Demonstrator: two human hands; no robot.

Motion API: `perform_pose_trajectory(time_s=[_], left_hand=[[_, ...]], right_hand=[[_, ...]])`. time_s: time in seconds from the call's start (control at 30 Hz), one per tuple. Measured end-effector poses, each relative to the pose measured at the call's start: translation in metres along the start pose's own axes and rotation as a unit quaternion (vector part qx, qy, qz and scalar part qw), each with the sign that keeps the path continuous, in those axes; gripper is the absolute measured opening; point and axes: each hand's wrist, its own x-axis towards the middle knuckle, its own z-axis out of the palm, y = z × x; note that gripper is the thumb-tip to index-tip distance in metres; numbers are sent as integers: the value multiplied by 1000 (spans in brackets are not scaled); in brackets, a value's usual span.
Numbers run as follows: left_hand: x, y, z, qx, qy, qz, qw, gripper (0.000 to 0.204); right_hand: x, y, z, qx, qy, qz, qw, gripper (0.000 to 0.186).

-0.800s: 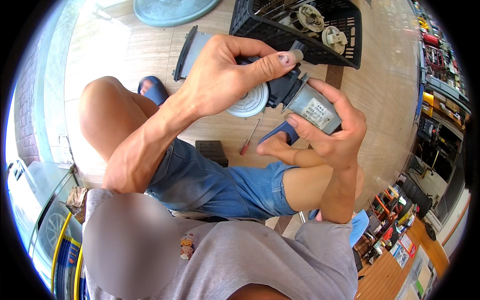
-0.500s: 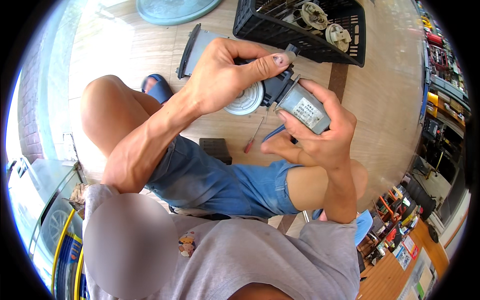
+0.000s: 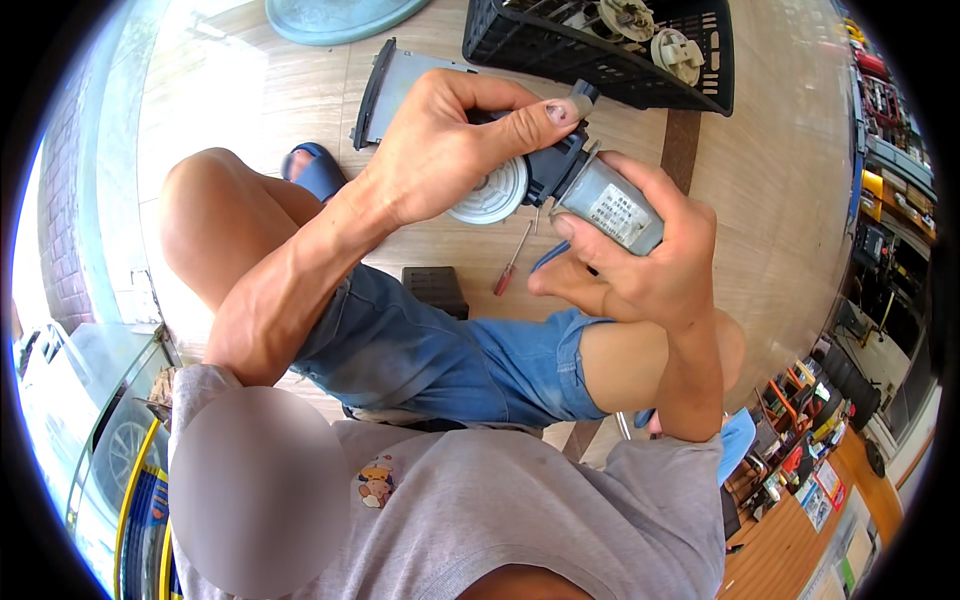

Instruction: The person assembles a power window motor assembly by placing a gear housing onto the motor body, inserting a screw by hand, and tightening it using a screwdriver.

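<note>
Above my lap I hold a small electric gear motor (image 3: pixel 612 207) with both hands. My left hand (image 3: pixel 455 150) is closed round its black housing, the thumb pressed by a dark protruding part at the top. Below that hand shows a pale round gear cover (image 3: pixel 497 192). My right hand (image 3: pixel 655 240) grips the silver metal can, which has a white label, between thumb and fingers. The black middle section lies bare between my hands. A screwdriver (image 3: pixel 505 277) with a red handle lies on the floor beneath the motor.
A black plastic crate (image 3: pixel 590 70) of used round parts stands ahead. Left of it lie a flat grey metal unit (image 3: pixel 393 95) and a round bluish lid (image 3: pixel 340 22). A black box (image 3: pixel 435 290) sits by my shorts. A cluttered wooden bench (image 3: pixel 790 550) is at the right.
Both hands keep the same hold on the motor. The view has shifted slightly, so the crate and floor items sit a little differently in the picture.
</note>
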Motion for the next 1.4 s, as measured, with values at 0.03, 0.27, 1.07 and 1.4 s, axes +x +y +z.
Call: perform_pose_trajectory(time_s=[0.03,0.27,1.07,1.4], left_hand=[[0,0,0,9,-1,1,1000,32],[0,1,0,51,-10,-5,999,34],[0,0,6,51,-28,44,997,33],[1,6,7,82,-20,39,996,35]], right_hand=[[3,-4,-2,42,-24,53,997,60],[9,-9,-1,98,-33,78,992,63],[2,5,5,-35,69,-40,996,66],[7,5,4,12,29,-22,999,64]])
